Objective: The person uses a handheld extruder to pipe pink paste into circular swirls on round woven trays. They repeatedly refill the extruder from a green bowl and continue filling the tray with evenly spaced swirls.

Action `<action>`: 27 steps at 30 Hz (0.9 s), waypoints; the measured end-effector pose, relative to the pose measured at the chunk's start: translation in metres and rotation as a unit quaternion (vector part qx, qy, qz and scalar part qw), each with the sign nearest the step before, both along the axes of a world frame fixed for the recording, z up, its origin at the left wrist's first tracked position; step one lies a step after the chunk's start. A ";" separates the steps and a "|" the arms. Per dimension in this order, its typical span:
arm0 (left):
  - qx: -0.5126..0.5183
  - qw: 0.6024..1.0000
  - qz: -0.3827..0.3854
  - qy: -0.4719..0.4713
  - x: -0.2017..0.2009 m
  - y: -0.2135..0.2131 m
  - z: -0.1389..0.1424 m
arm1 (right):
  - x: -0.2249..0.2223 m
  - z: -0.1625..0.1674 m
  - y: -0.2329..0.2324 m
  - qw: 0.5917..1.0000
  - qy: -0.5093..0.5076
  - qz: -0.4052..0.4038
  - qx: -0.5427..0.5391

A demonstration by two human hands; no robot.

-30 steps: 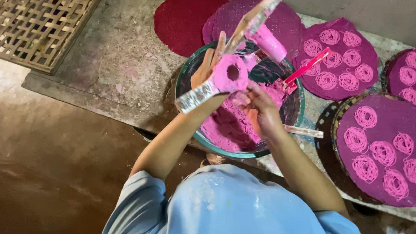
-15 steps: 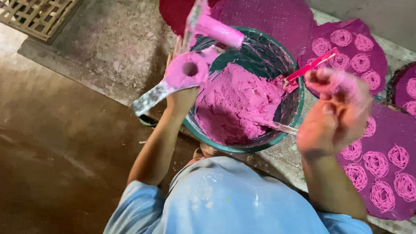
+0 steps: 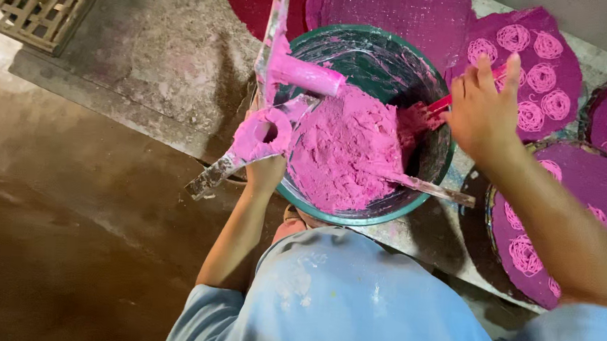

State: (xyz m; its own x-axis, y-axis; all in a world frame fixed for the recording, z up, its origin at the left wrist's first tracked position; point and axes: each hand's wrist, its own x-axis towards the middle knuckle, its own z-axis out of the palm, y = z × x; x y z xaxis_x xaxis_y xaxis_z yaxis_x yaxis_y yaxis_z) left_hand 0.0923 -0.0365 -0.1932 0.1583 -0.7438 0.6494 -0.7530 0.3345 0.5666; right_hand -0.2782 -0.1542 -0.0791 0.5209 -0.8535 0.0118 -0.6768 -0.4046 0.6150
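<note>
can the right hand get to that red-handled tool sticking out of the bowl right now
Probably yes. The right hand hovers open just beside the red-handled tool at the bowl rim, with nothing between them; the left hand is busy holding the press.

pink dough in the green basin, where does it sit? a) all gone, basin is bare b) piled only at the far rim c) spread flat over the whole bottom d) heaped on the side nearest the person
D: the pink dough is heaped against the near wall of the green basin, while the far inner wall shows dark and only smeared; the left hand holds a dough-coated press beside it.
</note>
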 end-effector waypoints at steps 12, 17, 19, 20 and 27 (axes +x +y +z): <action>0.043 0.981 -0.013 0.188 -0.006 -0.007 0.071 | 0.062 0.093 -0.040 0.960 -0.027 -0.098 0.262; 0.070 0.970 -0.007 0.233 -0.006 -0.013 0.067 | 0.090 0.024 -0.103 0.969 -0.063 -0.048 0.232; 0.020 0.974 -0.012 0.224 -0.005 -0.019 0.067 | 0.090 -0.004 -0.127 0.975 -0.020 -0.034 0.219; 0.042 0.975 -0.003 0.220 -0.004 -0.022 0.068 | 0.095 -0.016 -0.137 0.974 -0.025 -0.025 0.226; 0.023 0.994 0.007 0.106 -0.004 -0.031 0.080 | 0.130 -0.038 -0.150 0.943 -0.039 0.003 0.331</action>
